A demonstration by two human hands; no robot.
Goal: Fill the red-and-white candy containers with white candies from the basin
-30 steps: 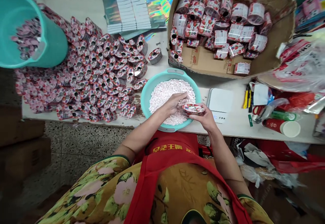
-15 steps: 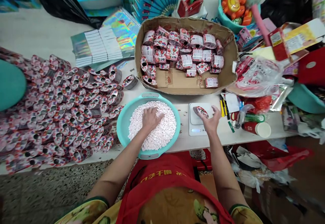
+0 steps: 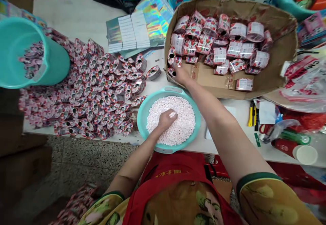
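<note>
My left hand [image 3: 165, 118] is sunk into the white tablets [image 3: 184, 123] that fill a teal bowl [image 3: 142, 116] at the table's near edge, its fingers curled down into them. My right arm stretches over the bowl to the front left corner of a cardboard box [image 3: 280, 65]. There my right hand [image 3: 181, 76] has its fingers closed round a small red-and-white strawberry-print container [image 3: 172, 71]. Several more such containers [image 3: 219, 38] lie in rows in the box.
A large heap of open containers [image 3: 96, 89] covers the table on the left, beside a tipped teal bucket [image 3: 53, 65] holding more. Holographic cards [image 3: 142, 28] lie behind. Pens [image 3: 252, 114], bags and a white cup [image 3: 307, 154] crowd the right. A white scale [image 3: 230, 109] peeks from under my arm.
My right hand has left the scale and reached forward-left to the box corner. My left hand stays in the tablets, fingers now curled. The view swung left.
</note>
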